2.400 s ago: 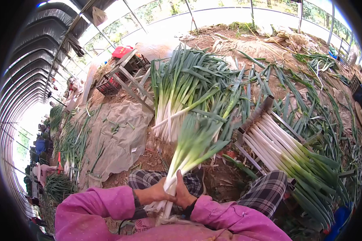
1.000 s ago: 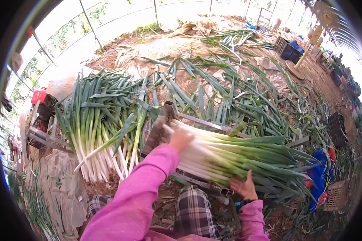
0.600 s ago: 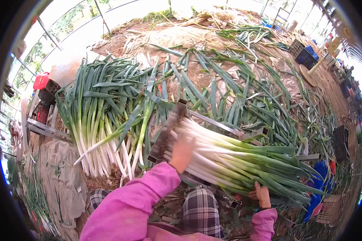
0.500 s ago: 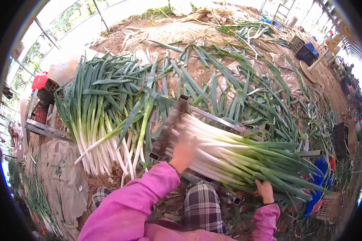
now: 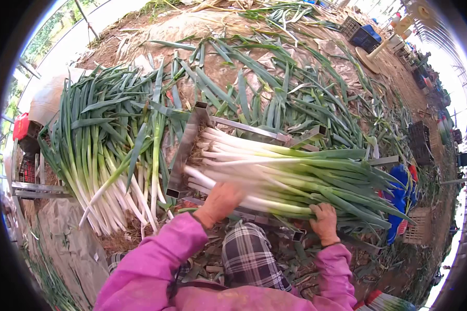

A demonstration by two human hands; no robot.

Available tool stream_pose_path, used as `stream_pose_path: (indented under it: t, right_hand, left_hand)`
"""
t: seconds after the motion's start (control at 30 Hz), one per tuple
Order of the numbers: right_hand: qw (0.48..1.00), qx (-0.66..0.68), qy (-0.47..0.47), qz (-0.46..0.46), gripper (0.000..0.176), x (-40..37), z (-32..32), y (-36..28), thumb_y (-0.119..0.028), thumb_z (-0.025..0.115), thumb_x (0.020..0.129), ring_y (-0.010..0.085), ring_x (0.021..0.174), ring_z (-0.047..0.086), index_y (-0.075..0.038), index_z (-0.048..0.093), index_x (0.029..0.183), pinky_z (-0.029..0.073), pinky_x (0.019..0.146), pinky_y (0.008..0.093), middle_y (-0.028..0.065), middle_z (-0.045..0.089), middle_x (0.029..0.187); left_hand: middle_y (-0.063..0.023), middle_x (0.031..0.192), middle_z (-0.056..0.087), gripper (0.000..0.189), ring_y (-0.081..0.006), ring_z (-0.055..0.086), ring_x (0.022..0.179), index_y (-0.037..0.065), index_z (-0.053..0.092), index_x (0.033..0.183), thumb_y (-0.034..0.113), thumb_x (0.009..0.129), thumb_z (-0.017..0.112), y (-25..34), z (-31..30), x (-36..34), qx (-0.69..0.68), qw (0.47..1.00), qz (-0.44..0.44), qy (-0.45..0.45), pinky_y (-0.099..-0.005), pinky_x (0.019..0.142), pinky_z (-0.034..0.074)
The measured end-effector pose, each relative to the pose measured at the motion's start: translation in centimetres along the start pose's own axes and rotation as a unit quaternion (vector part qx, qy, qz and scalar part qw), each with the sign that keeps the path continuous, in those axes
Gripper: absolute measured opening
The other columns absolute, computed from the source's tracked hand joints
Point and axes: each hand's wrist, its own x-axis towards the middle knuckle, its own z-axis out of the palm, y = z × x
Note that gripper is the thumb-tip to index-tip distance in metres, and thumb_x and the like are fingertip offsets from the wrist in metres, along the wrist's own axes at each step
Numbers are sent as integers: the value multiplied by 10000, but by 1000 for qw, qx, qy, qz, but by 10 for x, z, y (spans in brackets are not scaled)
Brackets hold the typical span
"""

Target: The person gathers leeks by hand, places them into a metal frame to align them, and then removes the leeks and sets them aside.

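A thick bundle of long green onions [image 5: 275, 171] lies sideways in a metal frame [image 5: 189, 150], white root ends to the left, green leaves to the right. My left hand [image 5: 222, 203] is over the near white stalks, its fingertips smeared by motion. At the near edge of the bundle, my right hand [image 5: 325, 223] has its fingers curled over the outer stalks where they turn green. The roots sit close to the upright end plate of the frame.
To the left rests a large heap of green onions [image 5: 106, 150]. Cut leaves [image 5: 254, 88] litter the ground beyond the frame. Dark crates [image 5: 360, 33] stand at the back right, and a tan basket [image 5: 417, 225] with blue cloth [image 5: 398, 192] nearby is on the right.
The view has shifted, so the scene sits further left. My left hand has moved down from the middle of the white stalks to the near side; my right hand stays at the bundle's near edge.
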Motion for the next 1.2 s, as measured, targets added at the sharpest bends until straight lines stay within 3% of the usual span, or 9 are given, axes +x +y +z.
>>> stream_pose_path:
  t: [0.1,0.3,0.47,0.57,0.6,0.73,1.0,1.07,1.2]
  right_hand:
    - [997,40,-59,-5,497,-10,-7,-6,-163,755,630,310,1029,529,-172,642,1114,411,905,451,81,575,1060]
    - [999,-30,45,6,664,-36,65,-5,-192,761,661,336,1176,468,-229,566,1295,317,1048,562,109,553,1204]
    - [995,-78,28,57,698,-48,78,-18,-13,586,738,386,1363,286,-198,453,1398,210,1108,622,164,400,1424]
    - [998,-4,-37,57,648,-39,42,-25,-52,626,711,368,1339,335,-164,514,1339,234,1095,626,167,431,1398]
    - [999,44,-12,17,529,-36,34,-18,-71,645,687,346,1244,445,-108,592,1212,341,1037,566,158,509,1311]
    - [979,6,200,-39,391,8,0,-3,-55,645,671,320,1041,542,-87,620,1060,433,875,444,100,593,1114]
    - [994,-12,107,-3,354,62,1,21,-107,694,670,349,970,529,-93,600,1011,419,878,452,108,558,971]
    - [988,64,137,-21,251,64,-10,13,-176,729,689,344,867,575,-106,649,916,462,795,441,111,593,870]
    - [987,129,-77,-53,155,36,-18,-26,-239,725,721,312,720,624,-96,664,712,491,648,429,96,626,727]
  left_hand:
    - [-73,834,550,320,-267,564,862,184,648,1114,225,797,661,-8,15,-43,-62,991,-84,-88,-407,788,428]
    - [-79,1026,541,494,-292,528,1035,243,576,1256,244,774,685,-13,41,-67,38,992,-122,-4,-507,919,407]
    - [-86,1063,544,485,-286,520,1082,190,575,1247,247,777,678,-8,37,-61,41,988,-146,0,-541,998,363]
    - [-73,1003,577,370,-275,556,1018,141,620,1146,225,787,650,3,14,-31,60,988,-143,20,-479,963,408]
    - [-64,943,596,243,-270,581,937,111,649,1027,171,795,610,8,3,-11,68,989,-127,35,-427,873,455]
    - [-87,966,615,256,-253,584,941,90,657,1042,131,806,565,11,37,58,-37,996,41,66,-403,854,453]
    - [-61,827,575,50,-259,586,881,107,596,761,148,753,569,48,70,66,6,998,54,24,-386,787,474]
    - [-103,798,610,75,-298,615,813,70,604,809,118,793,549,50,75,67,-30,999,24,-12,-412,718,494]
    - [-158,770,656,138,-349,661,732,33,601,929,118,884,502,53,65,60,-80,983,-92,-141,-465,608,504]
